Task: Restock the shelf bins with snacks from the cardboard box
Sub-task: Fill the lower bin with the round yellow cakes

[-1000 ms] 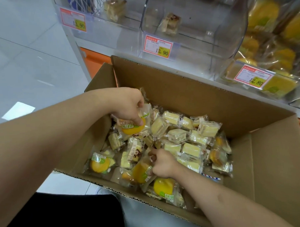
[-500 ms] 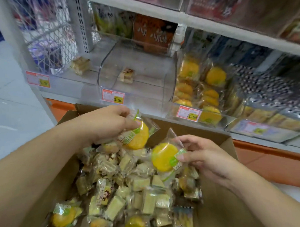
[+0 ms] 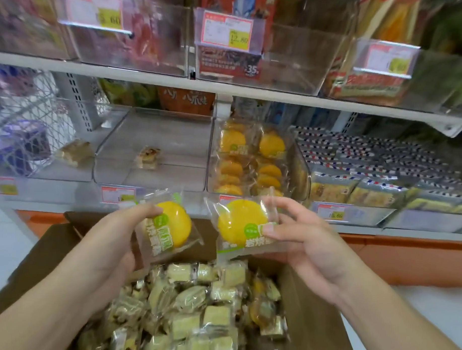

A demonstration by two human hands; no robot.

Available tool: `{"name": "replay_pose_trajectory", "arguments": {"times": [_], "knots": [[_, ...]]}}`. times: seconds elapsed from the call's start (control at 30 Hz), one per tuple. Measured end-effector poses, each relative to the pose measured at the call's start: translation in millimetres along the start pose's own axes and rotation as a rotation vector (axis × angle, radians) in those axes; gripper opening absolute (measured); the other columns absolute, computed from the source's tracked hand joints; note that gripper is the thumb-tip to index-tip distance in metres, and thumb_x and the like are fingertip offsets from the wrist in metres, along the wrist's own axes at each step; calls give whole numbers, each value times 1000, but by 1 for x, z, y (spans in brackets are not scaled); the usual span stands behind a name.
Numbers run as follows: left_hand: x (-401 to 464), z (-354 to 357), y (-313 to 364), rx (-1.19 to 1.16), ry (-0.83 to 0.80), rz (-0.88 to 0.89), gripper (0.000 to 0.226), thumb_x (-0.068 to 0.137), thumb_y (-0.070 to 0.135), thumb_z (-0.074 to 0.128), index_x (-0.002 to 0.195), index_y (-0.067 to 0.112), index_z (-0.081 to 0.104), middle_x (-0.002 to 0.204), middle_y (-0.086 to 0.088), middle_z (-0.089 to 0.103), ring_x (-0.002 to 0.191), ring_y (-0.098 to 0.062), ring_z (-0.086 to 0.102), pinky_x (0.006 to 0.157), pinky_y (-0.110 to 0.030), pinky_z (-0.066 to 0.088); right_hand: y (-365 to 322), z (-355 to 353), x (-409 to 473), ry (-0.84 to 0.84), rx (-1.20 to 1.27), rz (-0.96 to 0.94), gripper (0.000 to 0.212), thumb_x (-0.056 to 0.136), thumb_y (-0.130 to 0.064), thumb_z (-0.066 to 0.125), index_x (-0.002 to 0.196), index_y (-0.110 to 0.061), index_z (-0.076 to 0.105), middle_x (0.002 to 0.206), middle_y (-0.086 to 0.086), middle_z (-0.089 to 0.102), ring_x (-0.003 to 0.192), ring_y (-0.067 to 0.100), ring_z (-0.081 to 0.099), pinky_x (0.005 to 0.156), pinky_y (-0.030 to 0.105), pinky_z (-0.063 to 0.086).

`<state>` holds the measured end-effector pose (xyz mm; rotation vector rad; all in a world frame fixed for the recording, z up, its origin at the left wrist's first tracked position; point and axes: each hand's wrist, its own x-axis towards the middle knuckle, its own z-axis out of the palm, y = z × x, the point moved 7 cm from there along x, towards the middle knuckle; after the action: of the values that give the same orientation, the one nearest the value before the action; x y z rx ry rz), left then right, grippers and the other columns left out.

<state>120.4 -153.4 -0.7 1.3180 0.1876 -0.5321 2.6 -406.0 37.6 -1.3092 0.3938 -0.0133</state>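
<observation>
My left hand point(image 3: 114, 241) grips a clear-wrapped round yellow cake point(image 3: 174, 224) above the open cardboard box point(image 3: 316, 318). My right hand point(image 3: 300, 240) pinches a second wrapped yellow cake point(image 3: 239, 224) by its right edge. Both packets are raised in front of the lower shelf. Just behind them stands a clear bin point(image 3: 253, 161) stacked with the same yellow cakes. The box below holds several pale wrapped snack bars point(image 3: 193, 317) and a few more yellow cakes.
Left of the yellow-cake bin are two clear bins, each holding one wrapped pastry point(image 3: 148, 156). To the right lie striped snack packs point(image 3: 355, 175). An upper shelf point(image 3: 221, 88) carries more bins with price tags. A wire rack point(image 3: 23, 116) stands at far left.
Both hands have lifted out of the box, each with a yellow cake packet, and risen toward the shelf bins. The view has tilted up from the box to the shelves.
</observation>
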Motion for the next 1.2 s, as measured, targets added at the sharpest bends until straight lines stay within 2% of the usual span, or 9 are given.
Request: {"name": "replay_pose_trajectory", "arguments": {"times": [0.17, 0.33, 0.43, 0.6, 0.7, 0.8, 0.9, 1.0, 1.2], "knots": [[-18, 46, -13, 142, -183, 23, 73, 69, 52, 94, 128, 18, 70, 117, -7, 79, 111, -27, 76, 106, -53, 51, 3, 11, 4, -6, -25, -42, 74, 69, -1, 81, 131, -39, 69, 123, 19, 73, 110, 36, 72, 94, 45, 56], [-11, 57, -3, 169, -74, 103, 64, 58, 30, 101, 103, 9, 60, 66, 3, 73, 47, -3, 64, 57, -27, 48, -6, 7, 3, 24, -241, -97, 76, 79, 3, 85, 133, -44, 60, 119, 14, 70, 107, 23, 75, 80, 29, 60], [-7, 66, 5, 246, -101, 116, 70, 57, 27, 102, 112, 10, 62, 84, -5, 81, 76, -21, 80, 78, -41, 59, -13, 2, 8, 34, -307, -129, 81, 72, -13, 95, 132, -52, 56, 118, 7, 72, 105, 17, 75, 85, 32, 61], [16, 62, 14, 326, -32, 198, 54, 69, 38, 94, 106, 12, 66, 67, 7, 73, 62, -12, 71, 65, -30, 53, -46, -1, 24, 119, -645, -311, 38, 77, -17, 94, 106, -32, 76, 101, -8, 78, 91, 13, 76, 81, 29, 63], [28, 57, 20, 257, -8, 206, 43, 72, 39, 91, 105, 24, 68, 79, 11, 79, 82, -14, 76, 74, -33, 51, -77, -24, 51, 297, -756, -430, 36, 74, -19, 96, 99, -32, 74, 93, -11, 76, 86, 8, 73, 76, 23, 60], [32, 59, 22, 234, -36, 197, 40, 73, 34, 90, 104, 23, 67, 77, 13, 79, 70, -7, 76, 69, -29, 49, -109, -47, 91, 439, -907, -554, 37, 73, -25, 97, 98, -35, 71, 92, -11, 73, 85, 6, 69, 76, 24, 54], [39, 55, 19, 274, -62, 172, 57, 58, 51, 100, 105, 31, 74, 91, -7, 81, 95, -34, 77, 92, -48, 59, -126, -64, 137, 484, -1006, -553, 39, 73, -27, 97, 100, -36, 70, 97, -16, 71, 89, 2, 66, 81, 27, 54], [41, 51, 21, 297, -35, 181, 66, 47, 59, 99, 102, 34, 73, 96, -16, 78, 105, -50, 70, 91, -46, 53, -128, -74, 176, 471, -1086, -512, 43, 73, -25, 96, 101, -36, 66, 101, -15, 71, 91, 9, 68, 85, 34, 57], [45, 50, 18, 302, -28, 141, 76, 46, 53, 101, 112, 29, 72, 93, 8, 82, 90, -21, 79, 99, -49, 56, -113, -82, 208, 449, -1254, -346, 40, 81, -32, 92, 108, -41, 64, 112, -17, 67, 101, 10, 66, 82, 30, 56]]}}
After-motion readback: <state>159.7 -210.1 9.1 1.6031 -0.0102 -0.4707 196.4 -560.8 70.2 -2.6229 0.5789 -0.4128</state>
